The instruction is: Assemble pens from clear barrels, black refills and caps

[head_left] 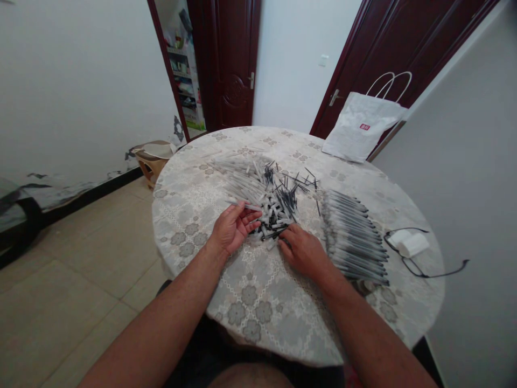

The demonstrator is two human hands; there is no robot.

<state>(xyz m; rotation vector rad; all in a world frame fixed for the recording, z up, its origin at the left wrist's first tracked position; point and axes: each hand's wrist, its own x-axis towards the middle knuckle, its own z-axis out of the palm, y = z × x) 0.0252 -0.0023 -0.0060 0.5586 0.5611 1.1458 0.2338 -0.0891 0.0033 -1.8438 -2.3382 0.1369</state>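
white paper bag [361, 128], glasses [420, 253], stool [150, 156], 2 dark doors [234, 64]
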